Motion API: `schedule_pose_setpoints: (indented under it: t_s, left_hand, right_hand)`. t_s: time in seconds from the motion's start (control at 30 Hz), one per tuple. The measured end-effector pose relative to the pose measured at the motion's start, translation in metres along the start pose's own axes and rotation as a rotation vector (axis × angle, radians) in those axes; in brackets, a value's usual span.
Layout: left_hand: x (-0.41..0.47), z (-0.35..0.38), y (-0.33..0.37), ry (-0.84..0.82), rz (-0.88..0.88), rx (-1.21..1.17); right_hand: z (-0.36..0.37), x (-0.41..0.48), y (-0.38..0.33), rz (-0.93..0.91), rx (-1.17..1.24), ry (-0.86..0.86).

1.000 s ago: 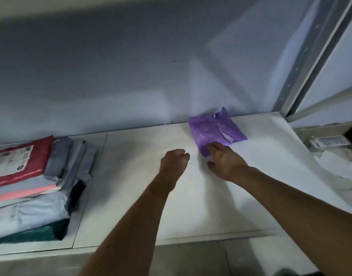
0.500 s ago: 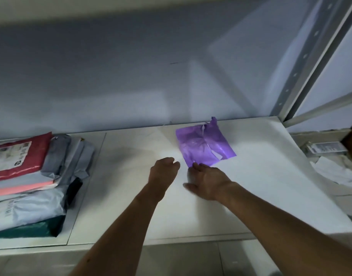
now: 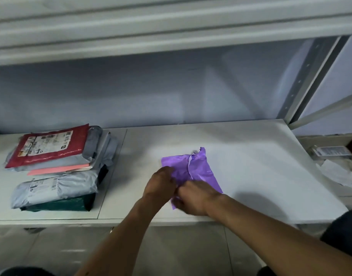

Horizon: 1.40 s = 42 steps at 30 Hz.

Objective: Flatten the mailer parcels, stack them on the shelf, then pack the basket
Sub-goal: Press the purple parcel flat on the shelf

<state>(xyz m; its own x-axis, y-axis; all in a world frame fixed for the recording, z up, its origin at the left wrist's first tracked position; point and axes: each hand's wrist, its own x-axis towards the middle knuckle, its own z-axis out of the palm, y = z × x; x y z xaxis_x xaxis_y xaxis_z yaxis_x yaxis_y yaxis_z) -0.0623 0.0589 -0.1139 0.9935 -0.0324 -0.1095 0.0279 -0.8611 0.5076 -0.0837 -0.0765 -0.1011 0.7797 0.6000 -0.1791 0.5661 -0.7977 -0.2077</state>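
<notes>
The purple mailer (image 3: 199, 170) lies on the shelf (image 3: 250, 166), right of centre and near the front edge, a torn flap sticking up at its far end and a crease running down its length. Both my hands are on its near end: the left hand (image 3: 161, 184) over the near left corner, the right hand (image 3: 195, 196) across the near edge, with a sliver of purple showing beneath it. The fingers of both curl down towards the film, but their tips are hidden, so I cannot tell whether they pinch the mailer or only press on it. I judge this to be the flattening step. To do it well I would pin the near end with one hand and sweep the other flat along the crease towards the far flap, driving air out through the torn opening, then lay that flap down. The film looks thin and slippery, so a light, even press should serve; a hard drag could slide it or lengthen the tear. Well apart to the left stands the stack of parcels (image 3: 55, 176), a red mailer (image 3: 51, 146) on top, where I expect this one to go.
</notes>
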Motion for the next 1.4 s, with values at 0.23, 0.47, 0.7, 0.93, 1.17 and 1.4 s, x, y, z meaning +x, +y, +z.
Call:
schedule_pose_setpoints:
  t_s: [0.23,0.47,0.7,0.93,1.17,1.4]
  left_hand:
    - [0.012,0.021,-0.006,0.034,0.174,0.095]
    - [0.033,0.053,-0.001,-0.127,0.248,0.199]
    - [0.02,0.062,-0.022,0.026,0.314,0.28]
    - [0.002,0.038,-0.026,0.045,0.134,0.386]
    - [-0.006,0.049,-0.051,0.095,0.192,0.103]
    - [-0.008,0.074,-0.065,0.196,0.15,0.063]
  right_hand:
    - [0.005,0.028,0.041,0.169,-0.078,0.362]
    - [0.066,0.033,0.073,0.204,0.026,0.166]
    - [0.073,0.033,0.067,0.241,0.004,0.224]
    - [0.067,0.038,0.033,0.144,0.093,0.062]
    - [0.073,0.041,0.016,0.106,0.012,0.283]
    - [0.089,0.041,0.021,0.124,-0.042,0.246]
